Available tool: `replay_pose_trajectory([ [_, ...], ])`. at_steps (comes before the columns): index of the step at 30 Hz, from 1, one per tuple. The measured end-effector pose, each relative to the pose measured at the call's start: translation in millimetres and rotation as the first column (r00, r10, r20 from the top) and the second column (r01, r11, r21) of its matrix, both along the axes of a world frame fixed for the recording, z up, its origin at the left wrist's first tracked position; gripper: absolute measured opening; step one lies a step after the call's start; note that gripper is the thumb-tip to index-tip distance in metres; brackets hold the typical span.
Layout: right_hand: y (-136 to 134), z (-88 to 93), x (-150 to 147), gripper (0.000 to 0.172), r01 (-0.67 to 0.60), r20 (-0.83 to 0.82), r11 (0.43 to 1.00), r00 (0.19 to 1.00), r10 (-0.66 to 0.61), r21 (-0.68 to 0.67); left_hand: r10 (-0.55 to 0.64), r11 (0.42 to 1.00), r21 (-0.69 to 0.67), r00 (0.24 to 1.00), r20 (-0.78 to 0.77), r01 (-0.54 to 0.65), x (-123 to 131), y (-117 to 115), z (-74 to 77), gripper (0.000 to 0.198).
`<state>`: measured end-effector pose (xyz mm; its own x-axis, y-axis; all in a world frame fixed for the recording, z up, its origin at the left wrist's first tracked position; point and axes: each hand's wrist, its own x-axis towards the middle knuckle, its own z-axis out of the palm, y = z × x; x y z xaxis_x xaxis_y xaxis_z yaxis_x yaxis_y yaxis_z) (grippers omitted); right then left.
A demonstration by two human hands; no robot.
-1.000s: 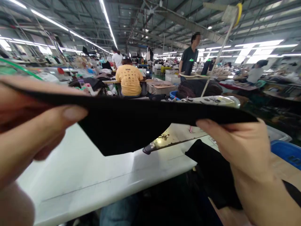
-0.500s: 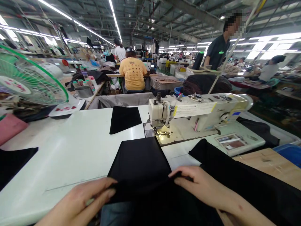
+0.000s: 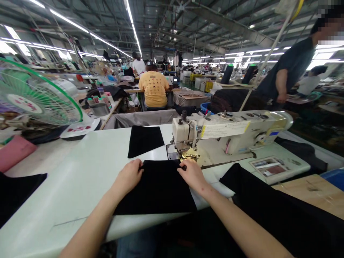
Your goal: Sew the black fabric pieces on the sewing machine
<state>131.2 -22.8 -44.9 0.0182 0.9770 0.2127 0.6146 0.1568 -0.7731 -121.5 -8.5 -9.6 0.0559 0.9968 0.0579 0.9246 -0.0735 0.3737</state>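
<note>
A black fabric panel lies flat on the pale sewing table in front of me. At its far left corner, my left hand pinches the edge. My right hand grips the far right corner, close to the presser foot of the sewing machine. Both hands have their fingers closed on the cloth; the fingertips are partly hidden. Beyond my left hand lies a smaller black fabric piece, left of the needle area.
More black cloth drapes over the right side, by a wooden board. A green-rimmed fan stands at left, near pink cloth. Another black piece lies at the left edge. A person in dark clothes is at the right.
Both hands have moved from the panel's near edge to its far corners by the machine. The panel now lies flat, its near edge at the table edge. The person at right has come closer.
</note>
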Motion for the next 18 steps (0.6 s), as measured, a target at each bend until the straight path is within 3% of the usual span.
replay_pose_trajectory([
  [4, -8.4, 5.3, 10.3, 0.005, -0.031, -0.145, 0.999, 0.989, 0.027, -0.028, 0.012, 0.999, 0.045, 0.986, 0.168, -0.019, -0.1, -9.6, 2.5, 0.005],
  [6, -22.1, 12.0, 21.2, 0.013, -0.068, -0.224, 0.997, 0.973, 0.056, -0.044, 0.022, 0.999, 0.015, 0.913, 0.407, -0.031, 0.0, -22.8, 9.1, 0.005],
  [7, -30.4, 15.6, 27.6, 0.02, -0.08, -0.276, 0.995, 0.959, 0.062, -0.054, 0.026, 1.0, -0.025, 0.819, 0.574, -0.014, 0.5, -30.4, 13.2, 0.011],
  [9, -47.2, 22.1, 40.8, 0.032, -0.079, -0.425, 0.993, 0.905, 0.033, -0.091, 0.053, 0.995, -0.089, 0.518, 0.853, 0.044, 4.1, -45.3, 21.8, 0.022],
  [10, -54.6, 24.5, 46.8, 0.034, -0.064, -0.502, 0.991, 0.865, -0.003, -0.118, 0.072, 0.993, -0.102, 0.378, 0.923, 0.061, 7.2, -51.7, 25.8, 0.025],
  [12, -65.5, 27.3, 56.3, 0.036, -0.026, -0.617, 0.985, 0.783, -0.087, -0.171, 0.089, 0.994, -0.102, 0.236, 0.968, 0.043, 15.7, -61.3, 32.4, 0.025],
  [14, -71.0, 27.4, 62.0, 0.038, 0.011, -0.656, 0.98, 0.742, -0.141, -0.199, 0.083, 0.996, -0.084, 0.186, 0.979, -0.001, 24.8, -66.8, 37.0, 0.021],
  [18, -69.7, 24.6, 67.5, 0.043, 0.085, -0.667, 0.979, 0.722, -0.187, -0.183, 0.046, 0.995, -0.027, 0.213, 0.976, -0.095, 37.2, -70.1, 41.7, 0.02],
])
